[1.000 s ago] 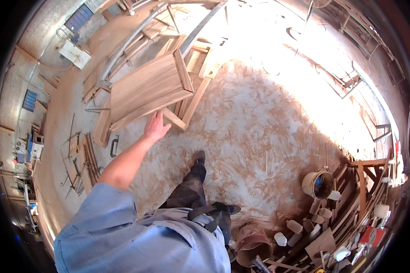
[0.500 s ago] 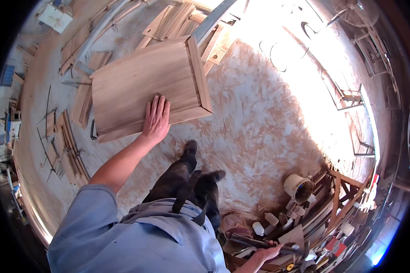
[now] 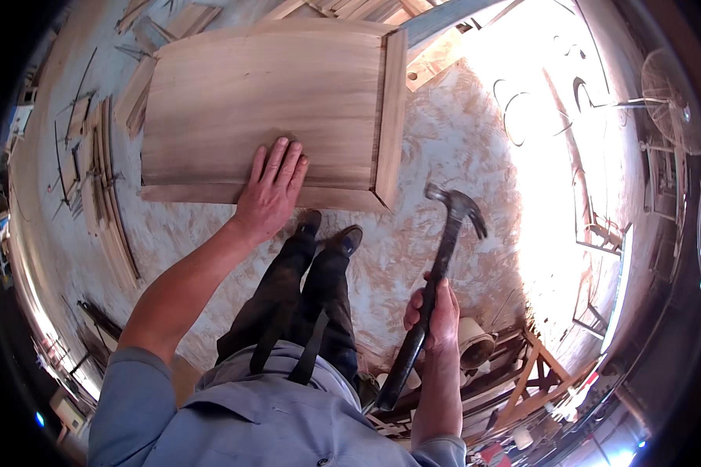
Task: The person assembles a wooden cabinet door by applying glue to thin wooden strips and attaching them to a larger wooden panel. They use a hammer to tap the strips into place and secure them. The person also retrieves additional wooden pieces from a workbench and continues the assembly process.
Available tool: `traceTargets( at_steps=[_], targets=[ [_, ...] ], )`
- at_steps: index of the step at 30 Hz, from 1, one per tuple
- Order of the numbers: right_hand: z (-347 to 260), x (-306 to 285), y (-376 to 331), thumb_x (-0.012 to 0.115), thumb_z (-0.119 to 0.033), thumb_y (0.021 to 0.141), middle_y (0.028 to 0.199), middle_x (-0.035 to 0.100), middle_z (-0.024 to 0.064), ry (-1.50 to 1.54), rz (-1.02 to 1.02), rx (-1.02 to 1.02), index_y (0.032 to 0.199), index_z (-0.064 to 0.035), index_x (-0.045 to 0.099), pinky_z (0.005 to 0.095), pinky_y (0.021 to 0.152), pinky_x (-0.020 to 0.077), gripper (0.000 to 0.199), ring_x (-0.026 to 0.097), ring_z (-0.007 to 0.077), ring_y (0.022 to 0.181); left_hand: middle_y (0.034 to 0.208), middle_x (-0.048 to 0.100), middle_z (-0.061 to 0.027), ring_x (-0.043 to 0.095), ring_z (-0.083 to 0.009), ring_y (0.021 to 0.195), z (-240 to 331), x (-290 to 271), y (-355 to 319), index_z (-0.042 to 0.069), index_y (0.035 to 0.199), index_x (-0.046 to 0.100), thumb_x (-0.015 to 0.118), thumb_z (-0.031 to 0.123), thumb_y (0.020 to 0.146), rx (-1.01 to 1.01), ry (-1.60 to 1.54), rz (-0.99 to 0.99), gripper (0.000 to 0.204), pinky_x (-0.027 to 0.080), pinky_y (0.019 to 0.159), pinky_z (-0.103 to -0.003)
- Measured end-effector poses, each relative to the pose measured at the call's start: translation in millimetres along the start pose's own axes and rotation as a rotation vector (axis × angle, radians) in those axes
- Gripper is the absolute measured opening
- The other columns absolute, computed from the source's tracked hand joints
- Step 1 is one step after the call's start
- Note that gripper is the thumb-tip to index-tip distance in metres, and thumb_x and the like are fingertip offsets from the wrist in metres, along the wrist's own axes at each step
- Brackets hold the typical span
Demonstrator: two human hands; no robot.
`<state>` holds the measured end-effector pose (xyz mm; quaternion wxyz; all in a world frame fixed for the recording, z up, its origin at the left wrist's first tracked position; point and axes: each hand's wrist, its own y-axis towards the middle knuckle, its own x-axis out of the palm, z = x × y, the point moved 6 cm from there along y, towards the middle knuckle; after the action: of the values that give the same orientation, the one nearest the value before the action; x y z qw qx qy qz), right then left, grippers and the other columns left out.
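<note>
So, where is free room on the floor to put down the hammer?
The sawdust-covered floor is bare to the right of the large flat wooden panel, ahead of the right hand holding the dark claw hammer. It is crowded at left with thin wooden strips, and lower right with wooden frames.

I am observing the left hand (image 3: 271,191) lying flat, fingers spread, on the near edge of a large wooden panel (image 3: 265,109). The panel is lying face up with a raised wooden rail (image 3: 390,117) running along its right side. The right hand (image 3: 436,311) is closing its grip around the dark handle of a claw hammer (image 3: 432,284), whose head is pointing up and away, well apart from the panel. I am seeing two dark shoes (image 3: 329,232) standing just beside the panel's near edge on a floor (image 3: 444,156) covered in sawdust. Loose wooden strips (image 3: 105,194) are lying to the left of the panel.
</note>
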<state>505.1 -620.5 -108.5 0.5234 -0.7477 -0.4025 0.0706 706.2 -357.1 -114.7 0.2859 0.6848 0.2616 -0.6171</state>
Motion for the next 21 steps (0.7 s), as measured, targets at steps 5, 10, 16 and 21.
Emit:
traceTargets(
  at_steps=[5,10,16,21],
  targets=[
    [0,23,11,0.038,-0.041,0.103,0.067,0.050,0.0083,-0.093,-0.114,0.126,0.116,-0.0057,0.047,0.0326,0.039,0.0439,0.039,0.049,0.0187,0.045,0.147,0.037,-0.0234,0.033,-0.0416,0.138,-1,2,-1,-0.005,0.130,0.050,0.049,0.014,0.089,-0.038,-0.034,0.009,0.045,0.029,0.111,-0.059],
    [-5,11,14,0.037,-0.051,0.101,0.063,0.045,0.0056,-0.078,0.003,0.104,0.113,-0.0101,0.048,0.0328,0.036,0.0400,0.045,0.045,0.0179,0.042,0.146,0.039,-0.0236,0.034,-0.0420,0.138,-2,3,-1,-0.005,0.126,0.053,0.050,0.014,0.089,-0.043,-0.084,0.032,0.042,0.030,0.109,-0.061],
    [-1,18,17,0.038,-0.046,0.102,0.063,0.048,0.0075,-0.240,-0.086,0.145,0.110,-0.0065,0.047,0.0326,0.035,0.0416,0.042,0.048,0.0189,0.042,0.142,0.044,-0.0213,0.037,-0.0410,0.136,-4,2,0,-0.001,0.125,0.056,0.051,0.019,0.089,-0.050,-0.028,0.042,0.042,0.031,0.108,-0.061],
    [-8,17,15,0.038,-0.043,0.103,0.063,0.050,0.0080,-0.211,-0.012,0.129,0.109,-0.0049,0.047,0.0324,0.036,0.0429,0.039,0.050,0.0194,0.042,0.142,0.042,-0.0245,0.036,-0.0435,0.136,-1,0,0,-0.004,0.123,0.056,0.051,0.016,0.088,-0.055,-0.093,0.045,0.040,0.032,0.108,-0.062]
  ],
)
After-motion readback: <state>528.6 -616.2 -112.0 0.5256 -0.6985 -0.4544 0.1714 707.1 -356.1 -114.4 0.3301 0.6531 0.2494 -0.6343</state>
